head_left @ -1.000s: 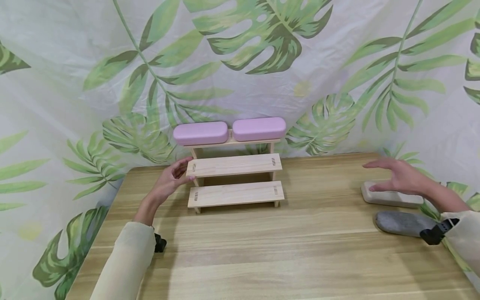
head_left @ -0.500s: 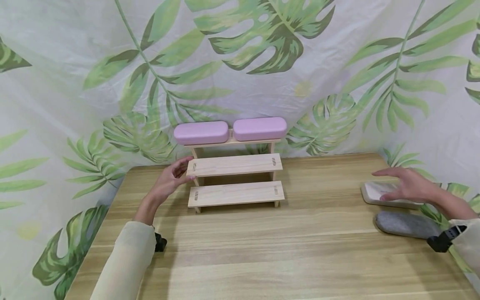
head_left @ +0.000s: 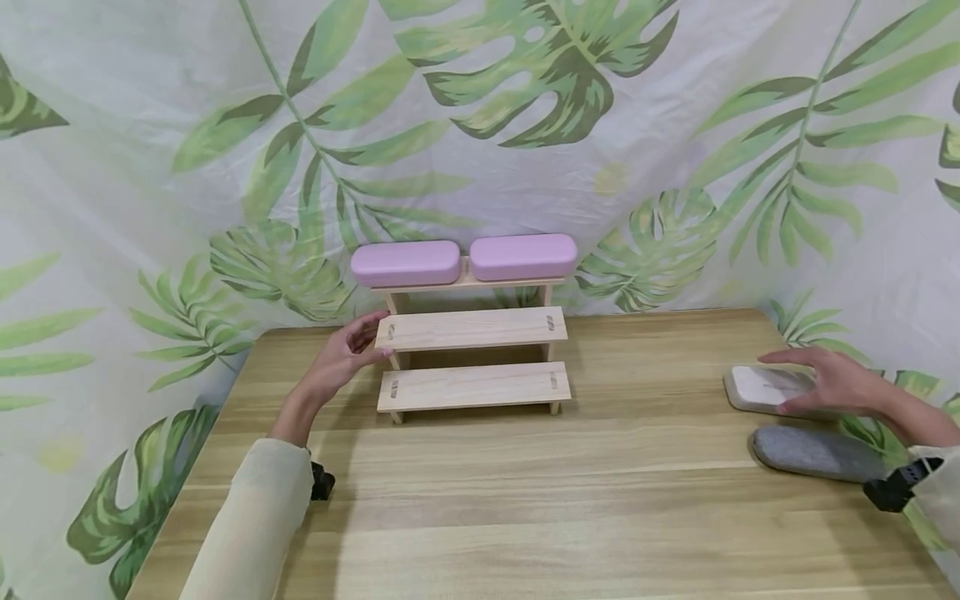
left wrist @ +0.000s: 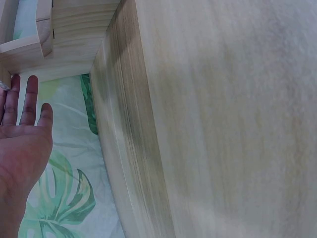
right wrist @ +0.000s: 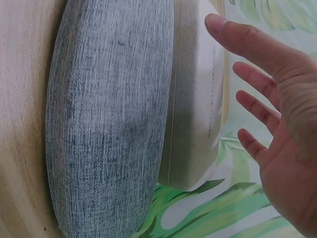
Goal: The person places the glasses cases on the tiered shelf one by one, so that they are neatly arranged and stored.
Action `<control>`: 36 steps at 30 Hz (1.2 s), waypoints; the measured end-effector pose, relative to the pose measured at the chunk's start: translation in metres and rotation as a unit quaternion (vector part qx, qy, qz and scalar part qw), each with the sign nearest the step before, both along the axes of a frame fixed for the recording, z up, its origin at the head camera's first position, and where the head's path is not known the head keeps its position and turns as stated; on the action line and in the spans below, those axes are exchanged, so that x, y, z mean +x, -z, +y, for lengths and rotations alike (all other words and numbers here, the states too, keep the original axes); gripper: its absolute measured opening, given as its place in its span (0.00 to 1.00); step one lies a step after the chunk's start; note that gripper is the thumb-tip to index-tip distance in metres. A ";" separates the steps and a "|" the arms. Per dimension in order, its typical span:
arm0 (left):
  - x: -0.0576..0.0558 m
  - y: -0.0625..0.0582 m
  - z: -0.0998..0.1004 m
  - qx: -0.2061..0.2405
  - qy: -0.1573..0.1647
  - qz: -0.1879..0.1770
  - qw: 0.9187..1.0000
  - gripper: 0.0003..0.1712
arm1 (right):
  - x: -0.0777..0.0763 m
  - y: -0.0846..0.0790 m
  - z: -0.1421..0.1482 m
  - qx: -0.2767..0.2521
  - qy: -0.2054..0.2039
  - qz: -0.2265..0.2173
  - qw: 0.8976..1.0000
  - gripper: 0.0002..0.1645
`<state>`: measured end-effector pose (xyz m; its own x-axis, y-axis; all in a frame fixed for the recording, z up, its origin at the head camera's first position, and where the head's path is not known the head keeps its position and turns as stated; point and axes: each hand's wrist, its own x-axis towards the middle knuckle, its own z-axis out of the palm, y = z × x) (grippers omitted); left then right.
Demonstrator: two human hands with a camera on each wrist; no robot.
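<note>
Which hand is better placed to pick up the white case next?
Right, likely: the right hand is spread at the white case, while the left hand is across the table at the wooden rack.

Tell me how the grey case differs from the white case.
Surface: the grey case is streaked and woven-looking; the white case is paler.
Print: the white case shows lettering; the grey case shows none.
Place, head view: the right hand partly covers the white case but not the grey case.
Both are long and lie on the table.
</note>
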<state>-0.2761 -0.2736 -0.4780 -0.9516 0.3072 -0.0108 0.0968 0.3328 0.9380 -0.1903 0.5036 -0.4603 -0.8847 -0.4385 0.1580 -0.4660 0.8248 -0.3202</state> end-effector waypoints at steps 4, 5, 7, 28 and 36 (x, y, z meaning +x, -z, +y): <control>-0.001 0.000 0.001 -0.002 0.003 0.000 1.000 0.45 | 0.003 0.005 0.007 0.004 0.002 -0.003 1.000 0.46; -0.001 0.000 0.002 0.000 0.002 0.000 1.000 0.45 | 0.004 0.007 0.009 0.007 0.004 -0.003 1.000 0.46; -0.002 0.000 0.002 -0.002 0.004 0.001 1.000 0.45 | 0.006 0.010 0.012 0.011 0.010 -0.005 1.000 0.46; -0.001 0.002 0.000 -0.001 0.000 0.002 1.000 0.45 | 0.005 0.020 0.018 0.032 0.030 -0.015 0.999 0.46; -0.003 0.003 0.000 0.011 0.002 0.005 1.000 0.44 | 0.002 0.019 0.016 0.018 0.038 -0.033 0.999 0.45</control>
